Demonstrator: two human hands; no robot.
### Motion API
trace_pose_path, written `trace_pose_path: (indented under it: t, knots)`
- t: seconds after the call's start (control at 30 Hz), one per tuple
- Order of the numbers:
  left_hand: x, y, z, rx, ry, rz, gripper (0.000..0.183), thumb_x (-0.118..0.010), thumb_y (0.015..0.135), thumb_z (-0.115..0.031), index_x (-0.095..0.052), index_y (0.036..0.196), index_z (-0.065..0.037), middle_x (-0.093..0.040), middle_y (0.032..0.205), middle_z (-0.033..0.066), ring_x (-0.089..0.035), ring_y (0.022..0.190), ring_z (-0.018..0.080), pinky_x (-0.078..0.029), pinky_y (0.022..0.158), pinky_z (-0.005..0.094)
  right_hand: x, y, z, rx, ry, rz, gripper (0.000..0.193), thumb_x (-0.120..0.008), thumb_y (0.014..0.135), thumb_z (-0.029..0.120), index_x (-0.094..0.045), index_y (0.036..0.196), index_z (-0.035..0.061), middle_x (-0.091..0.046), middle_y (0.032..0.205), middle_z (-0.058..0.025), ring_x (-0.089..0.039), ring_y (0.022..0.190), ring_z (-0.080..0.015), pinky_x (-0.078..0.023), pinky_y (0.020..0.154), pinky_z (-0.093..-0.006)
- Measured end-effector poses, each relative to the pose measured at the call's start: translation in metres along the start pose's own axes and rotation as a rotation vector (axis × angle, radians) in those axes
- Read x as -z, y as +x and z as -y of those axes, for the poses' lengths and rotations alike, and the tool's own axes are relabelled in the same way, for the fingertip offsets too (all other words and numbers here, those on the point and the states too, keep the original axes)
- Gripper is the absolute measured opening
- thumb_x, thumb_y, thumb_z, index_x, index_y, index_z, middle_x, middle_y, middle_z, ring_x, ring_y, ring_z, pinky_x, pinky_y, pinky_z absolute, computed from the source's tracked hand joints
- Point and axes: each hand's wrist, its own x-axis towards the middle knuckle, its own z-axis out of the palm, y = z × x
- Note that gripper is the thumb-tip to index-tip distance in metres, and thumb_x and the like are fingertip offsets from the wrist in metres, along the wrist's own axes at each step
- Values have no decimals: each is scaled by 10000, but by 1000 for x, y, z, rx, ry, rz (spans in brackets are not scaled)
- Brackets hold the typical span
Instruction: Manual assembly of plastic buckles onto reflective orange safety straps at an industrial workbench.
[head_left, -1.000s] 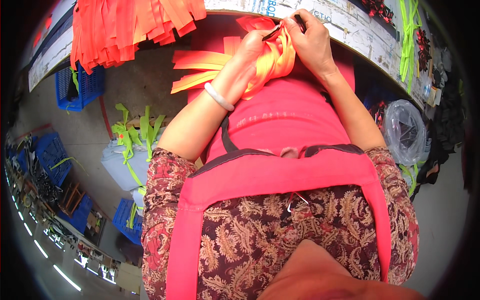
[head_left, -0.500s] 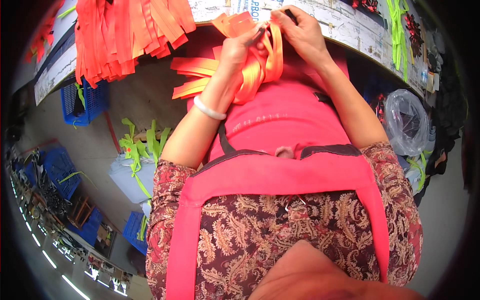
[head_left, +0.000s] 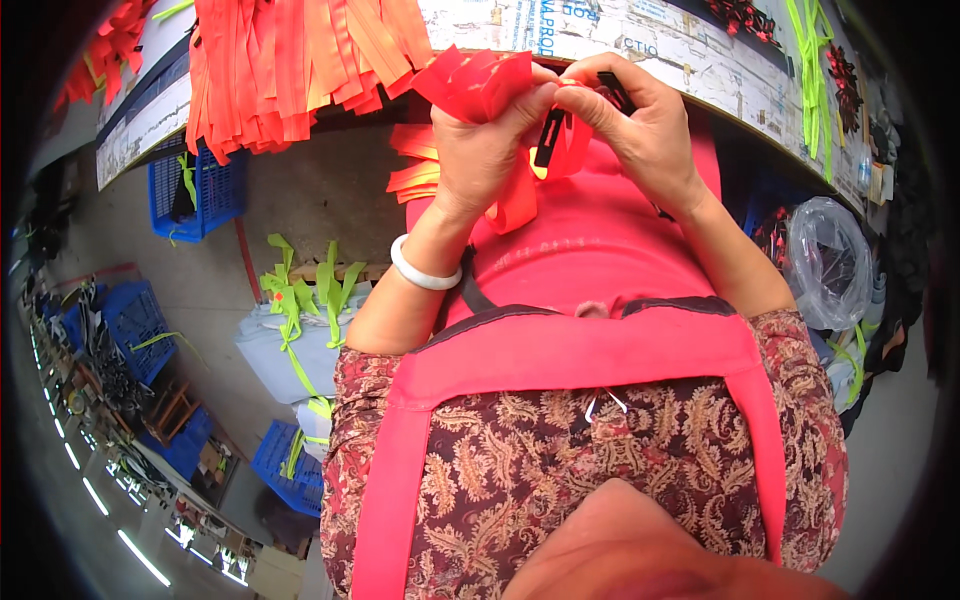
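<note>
My left hand is closed round a bundle of orange-red fabric strips. Some strip ends fan out above the fist; others loop and hang below it over my red apron. Thumb and forefinger of my right hand pinch an orange-red strip right beside the left fingertips. A narrow black slotted piece sticks down between the hands, and another black part shows at the right fingers. Whether the two black parts are one tool is hidden.
More orange-red strips hang over the edge of the white-patterned worktable at left. Yellow-green strips hang at right, near a clear plastic bag. Blue crates and a pale blue stack stand below left.
Both hands have drawn closer together, and the left has turned so the strip ends fan upward. The black slotted piece now shows between them. The whole view has shifted slightly.
</note>
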Motion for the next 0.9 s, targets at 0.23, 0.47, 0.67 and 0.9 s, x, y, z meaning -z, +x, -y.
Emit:
trace_pose_path:
  t: [0.23, 0.47, 0.67, 0.9]
  knots:
    - [-3, 10, -4, -11, -88, -21, 74, -680, 854, -44, -664, 922, -18, -594, 717, -4, -486, 552, 61, -361, 493, 203, -13, -29, -38, -17, -158, 307, 210, -679, 828, 66, -626, 1023, 8, -664, 904, -134, -631, 796, -210, -491, 752, -311]
    - [21, 21, -12, 151, -163, -176, 102, -667, 876, -68, -640, 935, 12, -604, 715, 28, -499, 525, 85, -394, 481, 228, -18, -10, -33, -270, 108, 420, 253, -648, 899, 156, -628, 1071, -28, -680, 940, -46, -582, 844, -80, -481, 771, -267]
    - [45, 6, -18, 99, -298, -330, 118, -589, 932, -93, -608, 953, 21, -583, 730, 42, -457, 495, 85, -374, 469, 233, -20, 41, -19, -251, 76, 350, 285, -613, 932, 237, -649, 1045, -22, -626, 837, 22, -539, 782, -35, -455, 708, -215]
    - [26, -36, -38, -21, -42, -209, 153, -614, 932, -145, -639, 981, -2, -560, 710, 3, -473, 521, 59, -381, 457, 207, -59, 244, 21, -269, 543, 175, 203, -578, 927, 256, -574, 749, 158, -439, 580, 53, -343, 473, -80, -253, 451, -235]
